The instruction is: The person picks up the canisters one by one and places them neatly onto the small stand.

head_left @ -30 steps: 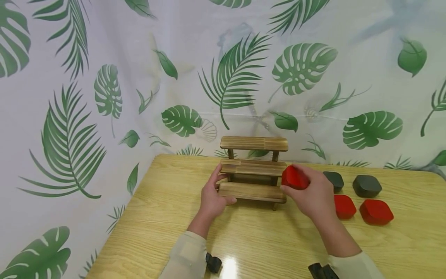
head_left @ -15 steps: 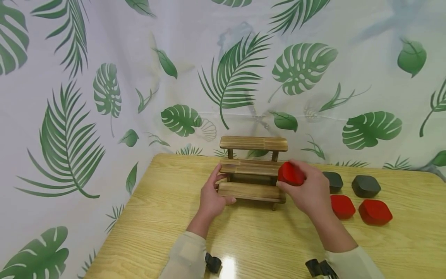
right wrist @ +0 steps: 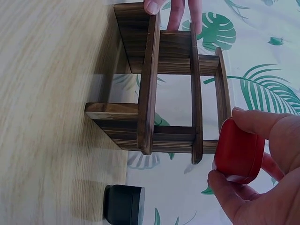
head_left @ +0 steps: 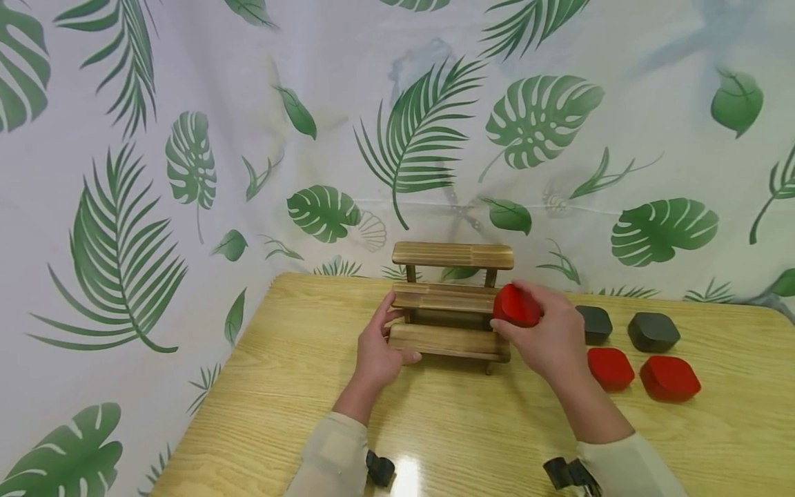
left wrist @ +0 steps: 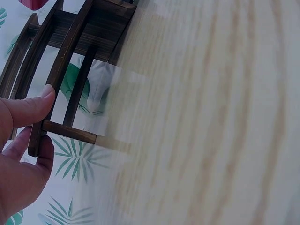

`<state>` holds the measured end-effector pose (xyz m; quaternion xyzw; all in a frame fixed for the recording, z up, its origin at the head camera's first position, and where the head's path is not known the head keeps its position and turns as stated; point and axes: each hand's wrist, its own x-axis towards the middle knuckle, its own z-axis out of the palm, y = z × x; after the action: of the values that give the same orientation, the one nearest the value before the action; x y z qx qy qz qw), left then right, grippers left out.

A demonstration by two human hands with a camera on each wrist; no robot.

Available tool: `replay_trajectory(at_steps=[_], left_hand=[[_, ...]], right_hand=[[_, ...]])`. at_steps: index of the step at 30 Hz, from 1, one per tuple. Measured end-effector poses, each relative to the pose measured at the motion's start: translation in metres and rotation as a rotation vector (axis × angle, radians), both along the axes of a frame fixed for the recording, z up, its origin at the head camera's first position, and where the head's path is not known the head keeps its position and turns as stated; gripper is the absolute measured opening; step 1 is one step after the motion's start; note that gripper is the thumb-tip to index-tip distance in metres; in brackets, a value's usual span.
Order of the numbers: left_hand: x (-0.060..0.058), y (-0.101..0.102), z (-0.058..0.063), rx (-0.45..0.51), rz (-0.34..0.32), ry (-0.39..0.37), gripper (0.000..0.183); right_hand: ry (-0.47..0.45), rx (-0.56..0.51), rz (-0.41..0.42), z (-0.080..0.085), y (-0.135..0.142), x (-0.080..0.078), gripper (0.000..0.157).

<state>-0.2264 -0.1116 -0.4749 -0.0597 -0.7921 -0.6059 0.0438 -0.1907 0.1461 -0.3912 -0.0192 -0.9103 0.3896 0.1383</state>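
Red box [head_left: 517, 306], one: pinched between thumb and fingers of the right hand [head_left: 555, 342], raised off the worktop [head_left: 248, 386], by the right end of the middle shelf [head_left: 444, 298]; whether they touch, we cannot tell. We judge it light, stiff and smooth enough to slip; best held across opposite sides.

Wooden stand [left wrist: 68, 51], three-tiered, one: on the worktop, left hand [head_left: 380, 352] gripping its lowest shelf [head_left: 450, 339] at the left end. We judge it rigid, sturdy, yet easily nudged.
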Motion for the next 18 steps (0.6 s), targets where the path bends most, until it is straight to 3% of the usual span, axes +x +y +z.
replay_trajectory(at_steps=[18], left_hand=[[-0.0002,-0.0004,-0.0002,-0.004,0.003,0.005,0.115]], right_hand=[[0.060,-0.010,0.042,0.0052,-0.0092,-0.0069,0.066]])
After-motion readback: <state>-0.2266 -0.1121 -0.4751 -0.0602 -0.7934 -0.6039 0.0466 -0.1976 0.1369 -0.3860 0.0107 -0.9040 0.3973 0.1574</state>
